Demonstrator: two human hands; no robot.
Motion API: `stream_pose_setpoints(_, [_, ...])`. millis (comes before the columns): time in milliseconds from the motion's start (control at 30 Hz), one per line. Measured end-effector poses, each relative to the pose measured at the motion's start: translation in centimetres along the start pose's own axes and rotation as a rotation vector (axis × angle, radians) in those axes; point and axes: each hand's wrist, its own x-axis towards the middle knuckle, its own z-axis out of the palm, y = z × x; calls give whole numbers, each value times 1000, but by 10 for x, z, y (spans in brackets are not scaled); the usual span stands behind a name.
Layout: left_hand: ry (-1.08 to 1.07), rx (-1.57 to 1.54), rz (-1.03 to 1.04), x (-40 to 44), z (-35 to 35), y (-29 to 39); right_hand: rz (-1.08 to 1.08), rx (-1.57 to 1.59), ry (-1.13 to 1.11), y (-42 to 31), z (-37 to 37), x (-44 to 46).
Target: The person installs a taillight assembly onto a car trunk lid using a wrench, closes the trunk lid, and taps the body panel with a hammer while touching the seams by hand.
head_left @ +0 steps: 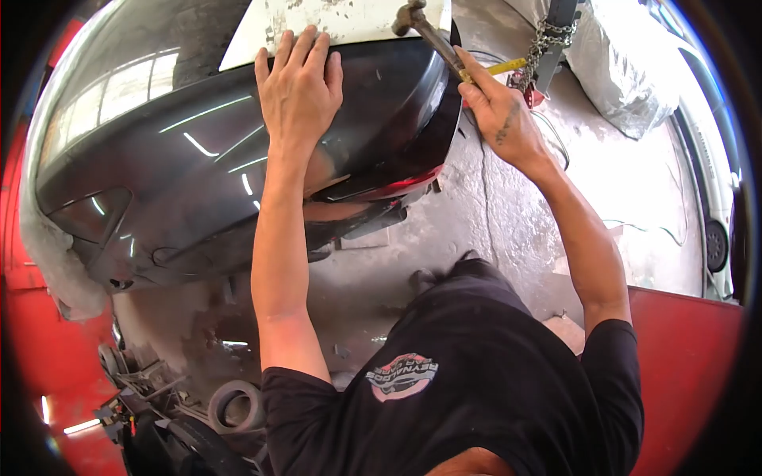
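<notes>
My left hand (299, 91) lies with fingers spread at the edge of a dark car body panel (214, 159), its fingertips on a white, scuffed surface (341, 20). To the right, my right hand (502, 111) is wrapped round the handle of a hammer (432, 38), whose head is up and to the left, above the white surface. A yellow strip (506, 67) sticks out to the right beside the fingers of that hand. Below the car's rear corner, a red tail light (405, 184) shows.
A chain (548, 36) hangs on a dark post at the upper right, near a plastic-covered object (623, 71). Cables lie on the floor. A tyre (236, 406) and assorted parts sit at the lower left. A red panel (683, 357) stands at the lower right.
</notes>
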Motion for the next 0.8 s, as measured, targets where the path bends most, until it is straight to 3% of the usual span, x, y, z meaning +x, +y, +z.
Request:
stream_pose_setpoints(67, [-9,14,15,-1,0,0,-51,20,95,12,-6,-5])
stream_pose_setpoints(167, [-67,51,24,-4,-4,3,300,463,151,26,-26,-38])
stream_pose_setpoints(333, [-240,119,56,-7,-12,53,573,446,278,129,-38,-164])
stream_pose_setpoints(400, [-236,15,65,-2,6,89,778,442,281,164,-30,-228])
stream_pose_setpoints(500, [-231,-118,97,30,51,134,1019,390,201,250,-4,-322])
stream_pose_setpoints(533, [-327,-82,123,45,59,145,1056,380,191,269,2,-345])
stream_pose_setpoints(600, [-316,-79,140,57,77,159,1129,366,147,306,11,-386])
stream_pose_setpoints(667, [-302,-127,207,58,78,156,1213,291,39,337,13,-428])
stream_pose_setpoints(800, [-437,-69,133,36,29,111,1370,10,-279,404,10,-525])
